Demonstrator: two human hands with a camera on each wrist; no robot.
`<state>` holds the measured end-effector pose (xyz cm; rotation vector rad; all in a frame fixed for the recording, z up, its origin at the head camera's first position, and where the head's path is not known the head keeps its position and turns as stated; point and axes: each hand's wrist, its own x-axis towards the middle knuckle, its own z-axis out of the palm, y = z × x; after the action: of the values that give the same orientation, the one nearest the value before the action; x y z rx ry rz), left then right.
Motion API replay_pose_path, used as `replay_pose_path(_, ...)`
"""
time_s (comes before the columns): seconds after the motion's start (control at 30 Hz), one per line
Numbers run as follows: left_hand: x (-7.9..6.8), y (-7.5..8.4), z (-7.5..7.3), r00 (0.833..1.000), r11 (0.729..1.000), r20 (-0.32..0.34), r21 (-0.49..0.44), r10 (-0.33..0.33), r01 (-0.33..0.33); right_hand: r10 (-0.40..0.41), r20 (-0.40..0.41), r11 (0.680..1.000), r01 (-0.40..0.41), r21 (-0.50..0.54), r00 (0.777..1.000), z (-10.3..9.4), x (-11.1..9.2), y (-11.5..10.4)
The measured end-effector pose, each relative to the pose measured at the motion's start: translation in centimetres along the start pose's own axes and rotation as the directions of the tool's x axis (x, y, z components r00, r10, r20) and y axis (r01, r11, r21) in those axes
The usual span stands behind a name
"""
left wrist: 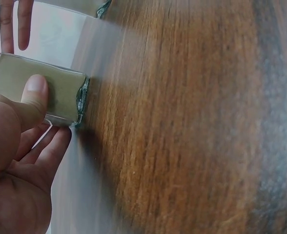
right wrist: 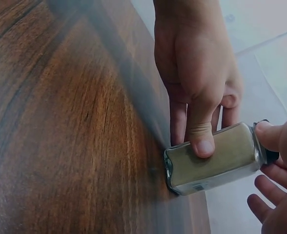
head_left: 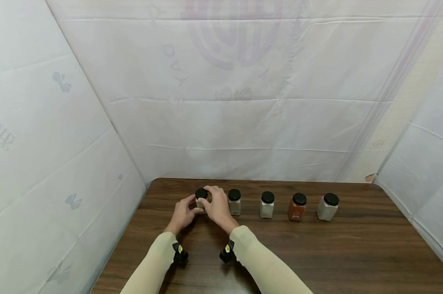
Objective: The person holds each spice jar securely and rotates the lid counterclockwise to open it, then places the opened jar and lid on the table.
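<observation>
A square clear spice jar [right wrist: 221,151] filled with olive-beige powder stands near the table's far left, topped by a black lid [head_left: 201,193]. My left hand [head_left: 182,214] grips the jar low on its body, thumb across the near face and fingers round the other side. Up at the top, my right hand [head_left: 218,206] holds the black lid between thumb and fingers. In the left wrist view the jar's glass base [left wrist: 82,97] is right at the wooden surface. Just right of my right hand stands another black-lidded jar [head_left: 234,204] with beige contents.
Farther right in the same row are a jar of pale powder [head_left: 267,208], a jar of orange-red powder [head_left: 296,210] and a jar of whitish contents [head_left: 326,210], all black-lidded. Brown wooden table [head_left: 317,253] beneath; white printed cloth [head_left: 221,122] hangs behind and at both sides.
</observation>
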<state>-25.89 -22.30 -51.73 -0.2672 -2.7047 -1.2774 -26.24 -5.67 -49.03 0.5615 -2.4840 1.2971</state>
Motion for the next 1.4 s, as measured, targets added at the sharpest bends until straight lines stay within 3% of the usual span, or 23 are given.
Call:
replay_pose_path(0.63, -0.04, -0.02, -0.11, 1.000, 0.999, -0.017, 0.038, 0.022, -0.022, 0.042, 0.048, 0.999, -0.042, 0.010, 0.998, -0.10, -0.04, -0.18)
replay_pose_path(1.0, -0.19, 0.24, -0.12, 0.999, 0.998, -0.028, 0.052, 0.024, -0.022, 0.060, -0.069, 0.997, -0.057, 0.049, 0.996, 0.14, -0.54, -0.33)
replay_pose_path(1.4, -0.09, 0.20, -0.05, 0.999, 0.999, -0.032, 0.048, 0.020, -0.019, 0.089, -0.101, 0.996, -0.087, 0.031, 0.991, 0.47, -0.40, -0.24)
